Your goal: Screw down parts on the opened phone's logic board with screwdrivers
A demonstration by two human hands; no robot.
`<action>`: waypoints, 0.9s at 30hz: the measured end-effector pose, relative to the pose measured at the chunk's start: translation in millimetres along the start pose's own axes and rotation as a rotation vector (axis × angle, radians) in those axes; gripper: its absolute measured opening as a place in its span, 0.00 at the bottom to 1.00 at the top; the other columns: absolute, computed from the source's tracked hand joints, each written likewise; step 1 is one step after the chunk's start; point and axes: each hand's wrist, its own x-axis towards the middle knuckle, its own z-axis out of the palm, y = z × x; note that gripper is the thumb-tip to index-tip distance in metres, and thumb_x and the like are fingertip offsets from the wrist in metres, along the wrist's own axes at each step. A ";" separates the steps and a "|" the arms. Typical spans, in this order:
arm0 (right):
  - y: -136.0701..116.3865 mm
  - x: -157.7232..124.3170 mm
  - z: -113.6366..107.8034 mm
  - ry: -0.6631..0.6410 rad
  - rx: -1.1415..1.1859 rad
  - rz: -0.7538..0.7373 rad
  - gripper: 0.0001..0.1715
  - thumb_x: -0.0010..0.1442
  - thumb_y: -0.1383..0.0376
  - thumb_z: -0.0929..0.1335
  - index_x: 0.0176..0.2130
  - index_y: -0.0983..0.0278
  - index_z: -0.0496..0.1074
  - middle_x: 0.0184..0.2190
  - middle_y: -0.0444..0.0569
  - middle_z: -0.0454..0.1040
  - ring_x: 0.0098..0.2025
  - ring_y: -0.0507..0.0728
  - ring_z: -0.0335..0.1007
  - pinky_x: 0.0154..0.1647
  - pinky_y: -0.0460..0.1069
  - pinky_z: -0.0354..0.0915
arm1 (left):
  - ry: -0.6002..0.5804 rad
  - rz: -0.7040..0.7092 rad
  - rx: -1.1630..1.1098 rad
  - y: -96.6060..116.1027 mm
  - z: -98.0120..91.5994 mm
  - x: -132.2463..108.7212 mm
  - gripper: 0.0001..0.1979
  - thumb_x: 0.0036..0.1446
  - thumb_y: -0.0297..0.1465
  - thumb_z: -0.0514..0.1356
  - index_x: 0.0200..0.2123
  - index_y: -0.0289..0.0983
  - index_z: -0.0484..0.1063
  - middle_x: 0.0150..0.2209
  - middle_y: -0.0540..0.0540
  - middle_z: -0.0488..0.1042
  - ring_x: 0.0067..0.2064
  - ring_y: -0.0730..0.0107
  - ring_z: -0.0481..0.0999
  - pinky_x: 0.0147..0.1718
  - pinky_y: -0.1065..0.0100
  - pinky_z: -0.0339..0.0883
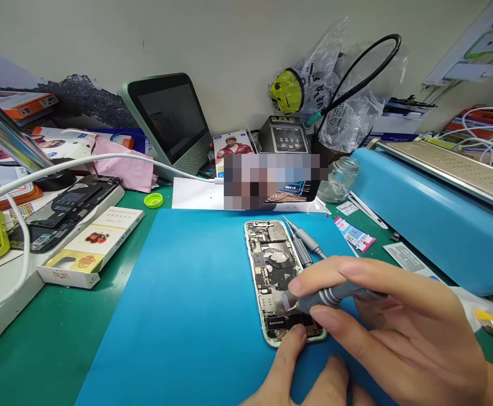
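An opened phone (271, 265) with bare circuitry lies on a blue mat (187, 304). My right hand (402, 332) grips a grey precision screwdriver (334, 295), its tip down on the phone's lower half. My left hand (309, 378) comes in from the bottom edge, one fingertip pressed on the phone's bottom end. Two more screwdrivers (305, 243) lie beside the phone's right edge.
A green mat (52, 344) lies under the blue one. At left: a white box (89, 245), another opened phone (66, 211), a white cable (81, 163). Behind: a tablet (170, 121), a soldering station (286, 135), a glass jar (339, 177). A blue machine (436, 220) stands right.
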 end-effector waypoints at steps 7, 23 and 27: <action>-0.2 0.0 1.6 0.016 0.000 -0.007 0.46 0.60 0.82 0.70 0.68 0.49 0.63 0.50 0.41 0.82 0.50 0.54 0.83 0.55 0.47 0.80 | 0.012 -0.040 -0.001 -1.5 -6.2 5.8 0.14 0.68 0.32 0.61 0.55 0.48 0.79 0.59 0.55 0.77 0.56 0.59 0.82 0.56 0.56 0.79; -0.6 1.0 1.2 0.034 0.005 0.054 0.45 0.59 0.80 0.73 0.67 0.47 0.66 0.47 0.42 0.83 0.46 0.54 0.84 0.44 0.44 0.84 | -0.017 -0.029 0.010 -0.5 -11.1 9.1 0.12 0.71 0.32 0.60 0.52 0.48 0.80 0.63 0.55 0.74 0.66 0.56 0.73 0.62 0.54 0.74; -0.1 -2.1 1.2 0.045 0.008 0.062 0.45 0.59 0.79 0.74 0.66 0.47 0.67 0.50 0.42 0.83 0.47 0.56 0.85 0.46 0.47 0.84 | -0.006 -0.073 -0.025 12.6 -7.5 11.5 0.11 0.72 0.34 0.59 0.52 0.45 0.80 0.59 0.50 0.78 0.65 0.53 0.74 0.63 0.48 0.72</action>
